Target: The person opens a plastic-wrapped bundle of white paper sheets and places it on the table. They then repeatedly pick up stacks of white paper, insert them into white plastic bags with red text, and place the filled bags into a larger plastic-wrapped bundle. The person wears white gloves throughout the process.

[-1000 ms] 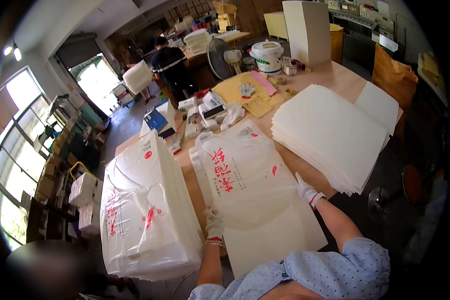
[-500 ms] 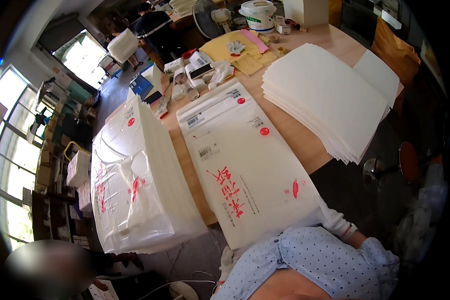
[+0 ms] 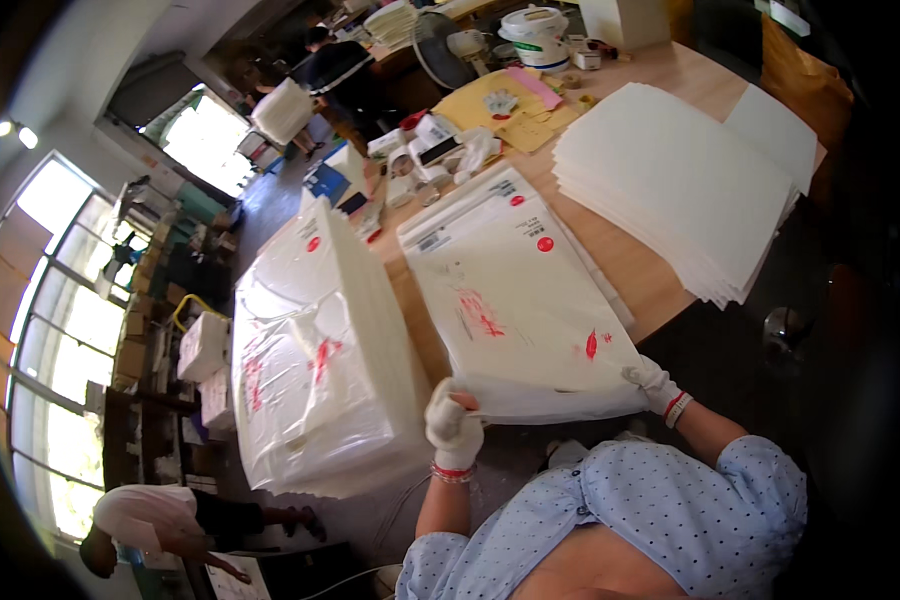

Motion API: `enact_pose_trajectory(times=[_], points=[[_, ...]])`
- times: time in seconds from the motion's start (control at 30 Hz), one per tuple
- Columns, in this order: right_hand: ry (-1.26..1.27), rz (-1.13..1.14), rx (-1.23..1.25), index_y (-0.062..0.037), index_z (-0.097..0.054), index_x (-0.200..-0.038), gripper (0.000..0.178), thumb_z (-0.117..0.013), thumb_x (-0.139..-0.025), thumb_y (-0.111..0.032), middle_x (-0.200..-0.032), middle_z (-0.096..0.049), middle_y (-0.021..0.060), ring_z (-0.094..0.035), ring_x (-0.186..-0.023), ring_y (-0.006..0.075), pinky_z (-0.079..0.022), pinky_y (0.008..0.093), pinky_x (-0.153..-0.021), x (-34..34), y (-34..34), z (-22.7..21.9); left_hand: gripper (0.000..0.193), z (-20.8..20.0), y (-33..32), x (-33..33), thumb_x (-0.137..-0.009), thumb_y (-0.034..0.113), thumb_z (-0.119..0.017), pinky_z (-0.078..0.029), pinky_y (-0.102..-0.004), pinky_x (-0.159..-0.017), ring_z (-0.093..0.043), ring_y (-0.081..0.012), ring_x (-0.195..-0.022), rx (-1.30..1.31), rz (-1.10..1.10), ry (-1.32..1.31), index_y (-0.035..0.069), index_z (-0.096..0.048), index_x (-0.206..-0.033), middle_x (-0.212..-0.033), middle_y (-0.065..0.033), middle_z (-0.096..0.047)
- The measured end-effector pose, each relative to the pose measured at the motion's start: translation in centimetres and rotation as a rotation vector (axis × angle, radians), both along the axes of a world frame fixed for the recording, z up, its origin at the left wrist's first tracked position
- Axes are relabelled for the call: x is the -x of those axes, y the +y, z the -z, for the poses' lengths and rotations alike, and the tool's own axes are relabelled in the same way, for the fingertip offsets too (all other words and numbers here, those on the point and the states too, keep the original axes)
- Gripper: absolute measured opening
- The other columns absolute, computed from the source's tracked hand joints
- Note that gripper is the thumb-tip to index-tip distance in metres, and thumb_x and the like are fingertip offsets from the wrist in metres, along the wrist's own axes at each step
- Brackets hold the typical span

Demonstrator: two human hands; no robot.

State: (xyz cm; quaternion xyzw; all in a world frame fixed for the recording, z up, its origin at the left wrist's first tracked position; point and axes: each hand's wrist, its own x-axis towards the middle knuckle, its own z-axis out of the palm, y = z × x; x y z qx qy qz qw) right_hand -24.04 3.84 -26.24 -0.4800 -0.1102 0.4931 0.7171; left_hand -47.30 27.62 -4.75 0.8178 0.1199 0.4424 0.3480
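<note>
A flat translucent plastic bag (image 3: pixel 530 300) with red printing lies across the table in front of me, its near end hanging past the edge. My left hand (image 3: pixel 455 425), in a white knit glove, is closed on the bag's near left corner. At the near right corner my right hand (image 3: pixel 658 388), gloved the same way, pinches the bag's edge, its fingertips partly hidden. Another pale bag or sheet (image 3: pixel 615 305) shows along the right edge beneath it. Left of the bag stands a tall stack of white packs (image 3: pixel 315 350), topped by shiny red-printed plastic.
Loose white sheets (image 3: pixel 680 180) lie stacked at the right of the table (image 3: pixel 660 300). Behind sit small bottles and boxes, yellow paper (image 3: pixel 460 100), a fan (image 3: pixel 442 48) and a white bucket (image 3: pixel 535 38). One person (image 3: pixel 160 520) bends at lower left; others are farther back.
My hands, mostly hidden at the bag's near end before, now show at its two corners. The bag's near edge has lifted away from my body and its surface has wrinkled. The view has shifted.
</note>
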Motion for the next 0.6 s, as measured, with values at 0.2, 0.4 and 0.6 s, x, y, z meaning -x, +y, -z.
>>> enact_pose_trajectory(times=[0.2, 0.4, 0.6], points=[[-0.211, -0.217, -0.096, -0.0029, -0.055, -0.119, 0.036, -0.053, -0.093, -0.028, -0.105, -0.059, 0.0028, -0.054, -0.093, 0.0105, -0.047, 0.0271, -0.08, 4.8, 14.9, -12.8, 0.027, -8.2, 4.9, 9.5, -0.097, 0.028, -0.035, -0.048, -0.028, -0.064, -0.048, -0.0128, -0.071, -0.256, -0.803, -0.493, 0.007, -0.042, -0.083, -0.083, -0.0037, -0.047], [-0.257, -0.884, -0.229, -0.0012, -0.056, -0.112, 0.035, -0.049, -0.095, -0.03, -0.082, -0.059, 0.0078, -0.062, -0.063, 0.0172, -0.052, 0.028, -0.062, 15.7, 24.6, -23.2, 0.019, -8.1, 19.8, 27.0, -0.09, 0.019, -0.043, -0.045, -0.0347, -0.081, -0.051, -0.0201, -0.09, 0.104, -0.926, -0.678, 0.002, -0.052, -0.096, -0.096, -0.0096, -0.053], [-0.686, -0.707, -0.507, -0.0037, -0.053, -0.119, 0.036, -0.05, -0.095, -0.03, -0.078, -0.06, 0.0035, -0.059, -0.066, 0.0112, -0.05, 0.0271, -0.058, 17.5, 21.9, -17.0, 0.042, 8.8, 18.7, 32.9, -0.094, 0.031, -0.039, -0.04, -0.042, -0.096, -0.05, -0.0285, -0.106, 0.695, -0.69, -0.623, -0.002, -0.048, -0.117, -0.117, -0.0173, -0.05]])
